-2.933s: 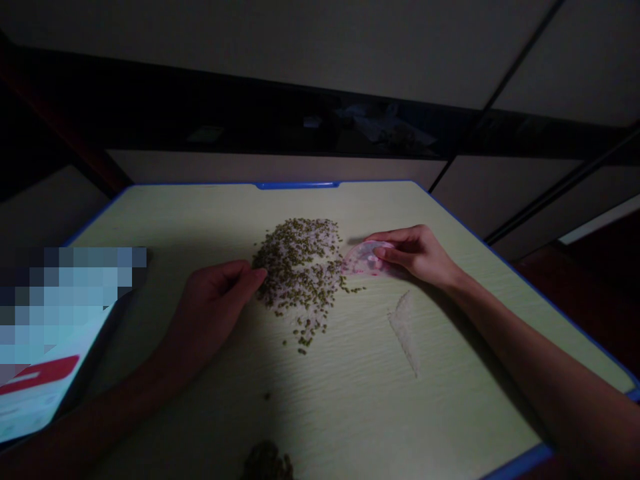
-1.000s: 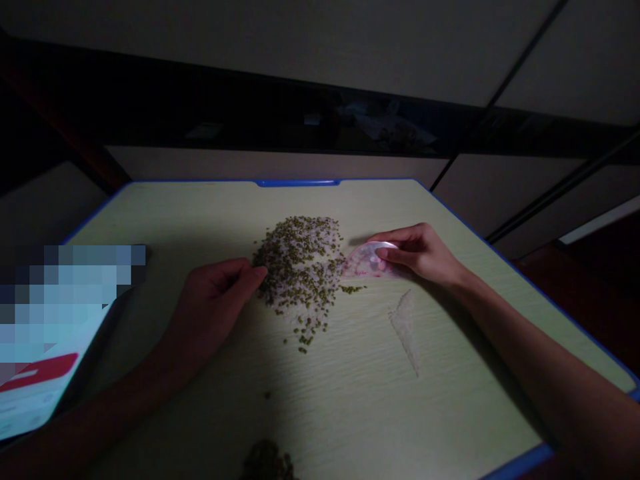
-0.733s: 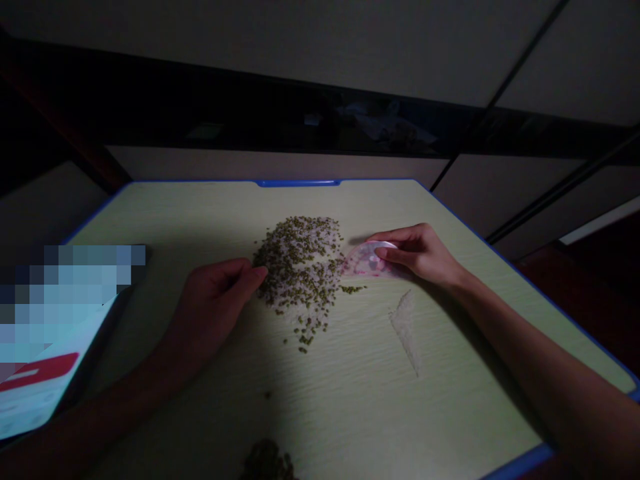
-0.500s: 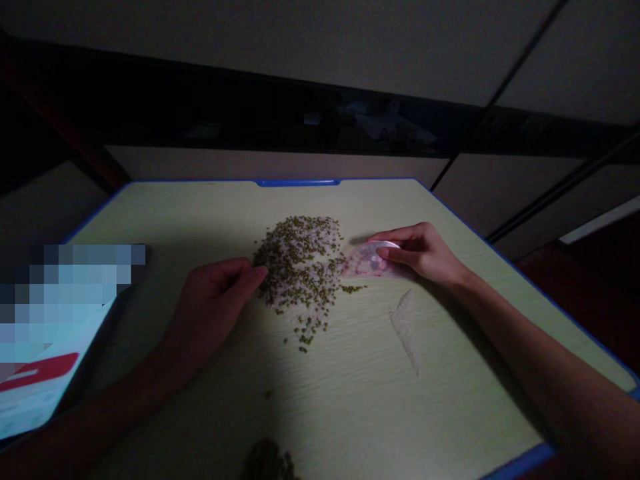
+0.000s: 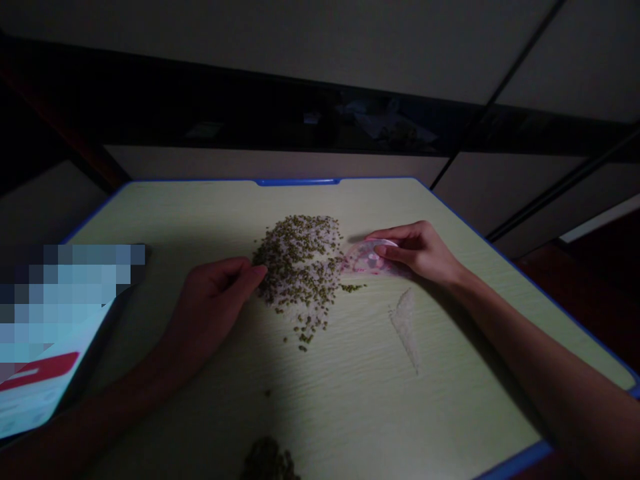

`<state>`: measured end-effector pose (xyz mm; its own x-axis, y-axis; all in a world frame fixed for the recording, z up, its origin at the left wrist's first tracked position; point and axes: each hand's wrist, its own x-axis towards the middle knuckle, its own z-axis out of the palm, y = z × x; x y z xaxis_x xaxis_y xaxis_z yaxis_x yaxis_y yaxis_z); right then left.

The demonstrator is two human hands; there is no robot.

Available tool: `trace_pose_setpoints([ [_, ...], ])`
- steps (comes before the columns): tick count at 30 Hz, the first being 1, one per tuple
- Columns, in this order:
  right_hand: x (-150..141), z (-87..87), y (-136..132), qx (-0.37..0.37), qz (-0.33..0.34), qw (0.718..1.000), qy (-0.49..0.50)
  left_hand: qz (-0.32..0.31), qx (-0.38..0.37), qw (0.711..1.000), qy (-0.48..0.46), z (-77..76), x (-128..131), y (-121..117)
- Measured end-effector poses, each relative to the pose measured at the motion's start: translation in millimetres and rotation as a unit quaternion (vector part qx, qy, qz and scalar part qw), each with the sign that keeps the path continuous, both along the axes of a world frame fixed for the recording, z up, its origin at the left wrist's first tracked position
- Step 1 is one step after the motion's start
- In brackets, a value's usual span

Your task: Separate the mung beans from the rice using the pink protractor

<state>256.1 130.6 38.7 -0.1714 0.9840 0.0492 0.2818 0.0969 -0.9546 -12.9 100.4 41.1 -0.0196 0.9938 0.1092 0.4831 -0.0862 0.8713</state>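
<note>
A mixed pile of green beans and white grains (image 5: 300,257) lies spread in the middle of the table. My right hand (image 5: 420,252) pinches a clear, pink-marked protractor (image 5: 364,259) between thumb and fingers, its left tip at the pile's right edge. At the pile's left edge rests my left hand (image 5: 225,287), thumb and index finger pressed together; whatever is between them, if anything, is hidden. A thin line of white grains (image 5: 406,327) lies below my right hand. A short row of green beans (image 5: 353,288) sits just under the protractor.
A lit tablet-like screen (image 5: 45,373), partly pixelated, lies at the left of the table. Near the front is a dark heap of beans (image 5: 267,460), cut off by the frame. The pale table (image 5: 350,400) has a blue rim; cabinet panels (image 5: 280,163) stand behind it.
My right hand and the protractor have shifted very slightly left, toward the pile. My left hand and the piles look the same.
</note>
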Motion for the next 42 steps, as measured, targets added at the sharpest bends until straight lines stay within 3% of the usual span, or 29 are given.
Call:
trace_pose_setpoints([
  [42,3.7,-3.9,-0.7,-0.003,0.057,0.998,0.023,0.01,-0.015,1.0,0.006,2.2,2.0,-2.9],
])
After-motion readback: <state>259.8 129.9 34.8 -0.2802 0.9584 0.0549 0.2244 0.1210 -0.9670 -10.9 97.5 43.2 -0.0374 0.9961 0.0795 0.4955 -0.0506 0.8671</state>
